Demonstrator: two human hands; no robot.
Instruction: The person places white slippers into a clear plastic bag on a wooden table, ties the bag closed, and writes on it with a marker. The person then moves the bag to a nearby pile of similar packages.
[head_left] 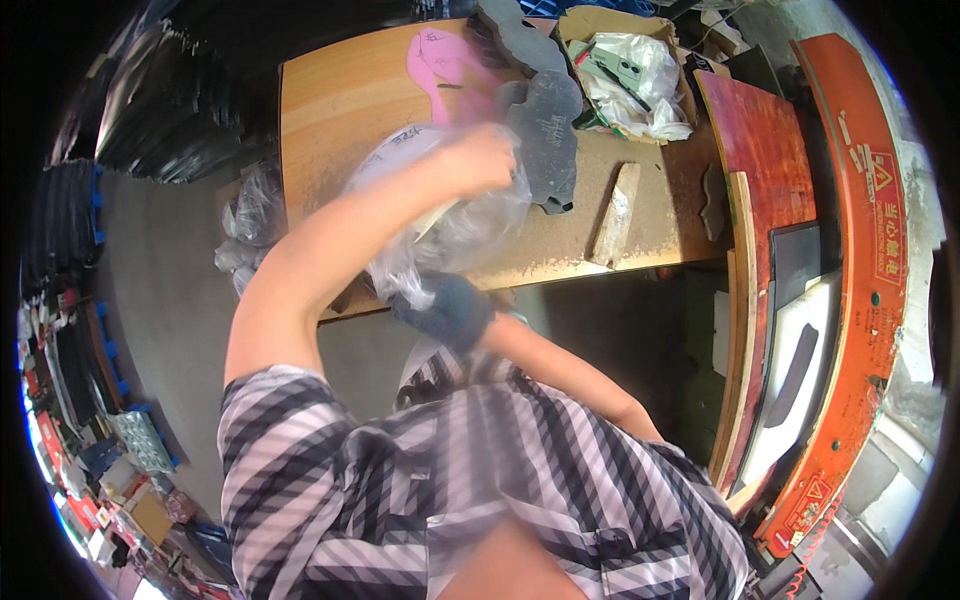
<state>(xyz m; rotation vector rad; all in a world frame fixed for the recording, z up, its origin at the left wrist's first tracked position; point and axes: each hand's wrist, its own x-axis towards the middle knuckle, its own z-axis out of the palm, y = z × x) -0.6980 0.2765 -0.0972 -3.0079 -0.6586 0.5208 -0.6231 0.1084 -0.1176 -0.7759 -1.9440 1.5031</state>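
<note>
A clear plastic bag (490,222) lies bunched over the near left part of the wooden table (340,80), with something pale inside it that I cannot make out. My bare left hand (482,160) reaches across from the left, over the bag's far right side. Its fingers look curled and are blurred; what they hold, if anything, is hidden. My right hand (445,312), in a dark blue-grey glove, is at the table's near edge, closed on the bag's gathered near end. Beyond the bag lie a pink shoe-sole-shaped sheet (440,62) and dark grey wavy-edged sheets (552,135).
A worn pale wooden strip (615,215) rests on the table's right part. A cardboard box (590,22) holding plastic and a green tool stands at the far right. Reddish boards (765,150) and an orange machine beam (855,330) border the right. More plastic bags (255,210) hang at the left.
</note>
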